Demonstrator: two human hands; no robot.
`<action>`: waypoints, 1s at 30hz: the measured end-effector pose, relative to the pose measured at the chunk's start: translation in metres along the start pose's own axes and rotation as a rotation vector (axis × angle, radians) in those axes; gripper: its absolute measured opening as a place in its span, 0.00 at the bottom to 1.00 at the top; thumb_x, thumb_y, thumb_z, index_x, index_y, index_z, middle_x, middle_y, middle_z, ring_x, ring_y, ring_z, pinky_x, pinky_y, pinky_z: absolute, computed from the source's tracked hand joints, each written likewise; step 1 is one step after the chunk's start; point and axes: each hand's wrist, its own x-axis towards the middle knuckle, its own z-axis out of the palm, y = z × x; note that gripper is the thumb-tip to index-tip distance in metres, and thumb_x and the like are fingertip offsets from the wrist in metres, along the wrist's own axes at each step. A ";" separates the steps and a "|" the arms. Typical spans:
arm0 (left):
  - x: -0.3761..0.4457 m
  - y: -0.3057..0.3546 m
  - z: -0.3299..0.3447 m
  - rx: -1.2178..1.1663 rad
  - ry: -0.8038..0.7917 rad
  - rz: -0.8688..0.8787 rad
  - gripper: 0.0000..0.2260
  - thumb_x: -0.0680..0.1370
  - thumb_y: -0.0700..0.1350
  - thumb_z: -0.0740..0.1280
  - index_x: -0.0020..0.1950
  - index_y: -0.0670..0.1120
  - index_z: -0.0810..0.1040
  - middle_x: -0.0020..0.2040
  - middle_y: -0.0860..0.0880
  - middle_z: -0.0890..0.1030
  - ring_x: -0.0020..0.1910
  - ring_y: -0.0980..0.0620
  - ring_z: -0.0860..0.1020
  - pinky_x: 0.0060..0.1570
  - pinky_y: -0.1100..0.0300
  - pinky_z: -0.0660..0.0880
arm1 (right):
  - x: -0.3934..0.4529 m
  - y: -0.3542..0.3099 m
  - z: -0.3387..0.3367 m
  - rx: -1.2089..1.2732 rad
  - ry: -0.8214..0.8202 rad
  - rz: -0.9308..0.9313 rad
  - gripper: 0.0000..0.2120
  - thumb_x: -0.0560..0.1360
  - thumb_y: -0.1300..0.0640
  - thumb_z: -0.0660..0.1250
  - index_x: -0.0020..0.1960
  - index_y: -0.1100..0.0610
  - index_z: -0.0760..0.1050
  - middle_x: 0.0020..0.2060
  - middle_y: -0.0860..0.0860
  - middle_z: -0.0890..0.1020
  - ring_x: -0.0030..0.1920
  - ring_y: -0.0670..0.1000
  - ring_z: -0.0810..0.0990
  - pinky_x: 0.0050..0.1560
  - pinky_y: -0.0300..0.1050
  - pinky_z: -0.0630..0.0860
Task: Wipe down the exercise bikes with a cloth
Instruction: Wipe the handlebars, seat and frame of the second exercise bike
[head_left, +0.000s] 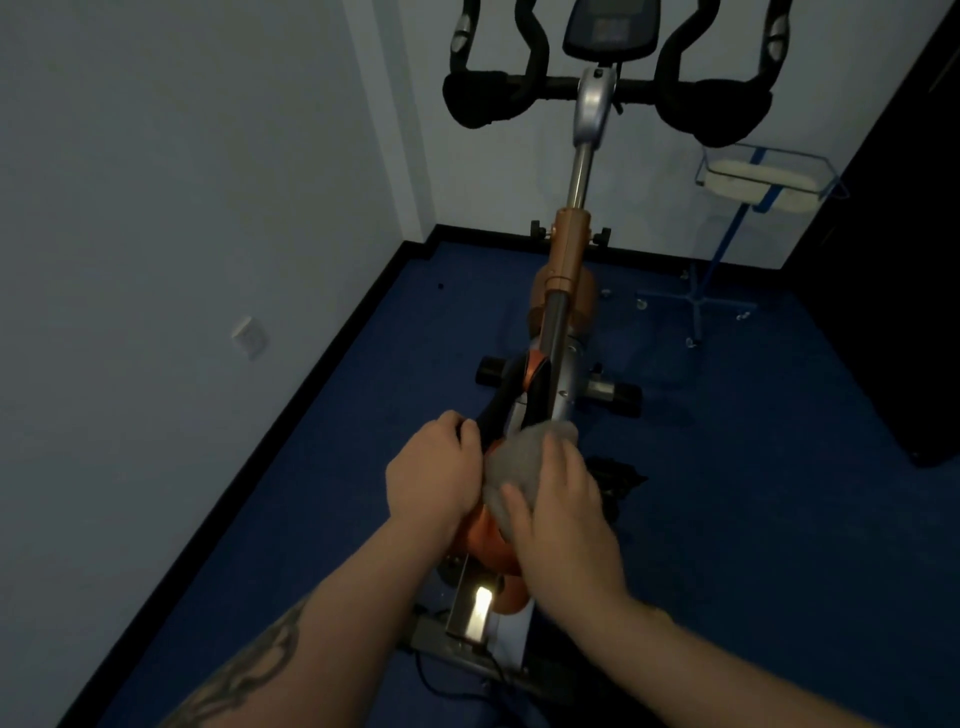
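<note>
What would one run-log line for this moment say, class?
stage: wiping bike frame | right hand: pressing cloth on frame | left hand: gripping frame beside cloth | handlebars: untouched

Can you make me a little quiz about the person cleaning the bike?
1. Which hand presses the grey cloth on the bike?
2. True or false: the left hand rests beside the cloth, on the bike's frame.
3. What stands near the wall, right of the bike? A) a blue wheeled stand with a clear tray B) a ladder C) a chair

Key: 1. The right hand. 2. True. 3. A, the stand.
</note>
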 end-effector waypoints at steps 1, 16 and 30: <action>0.000 0.000 0.000 -0.003 -0.006 -0.005 0.15 0.81 0.54 0.51 0.44 0.51 0.74 0.40 0.54 0.77 0.36 0.58 0.73 0.33 0.58 0.66 | -0.015 0.004 0.003 -0.026 -0.017 -0.027 0.35 0.77 0.37 0.45 0.78 0.50 0.40 0.77 0.46 0.46 0.75 0.50 0.50 0.72 0.46 0.62; 0.007 0.001 0.000 0.215 -0.056 0.184 0.12 0.82 0.46 0.51 0.52 0.44 0.72 0.49 0.46 0.77 0.46 0.47 0.76 0.41 0.51 0.74 | -0.009 0.013 0.011 0.261 0.105 0.023 0.36 0.75 0.35 0.49 0.78 0.49 0.45 0.76 0.44 0.53 0.74 0.47 0.57 0.67 0.39 0.61; 0.009 0.001 0.003 0.066 0.014 -0.037 0.21 0.81 0.59 0.51 0.44 0.51 0.79 0.39 0.53 0.78 0.37 0.56 0.75 0.32 0.58 0.66 | 0.039 0.005 0.002 0.265 -0.094 0.090 0.45 0.70 0.24 0.42 0.78 0.49 0.41 0.77 0.47 0.51 0.73 0.53 0.60 0.64 0.47 0.64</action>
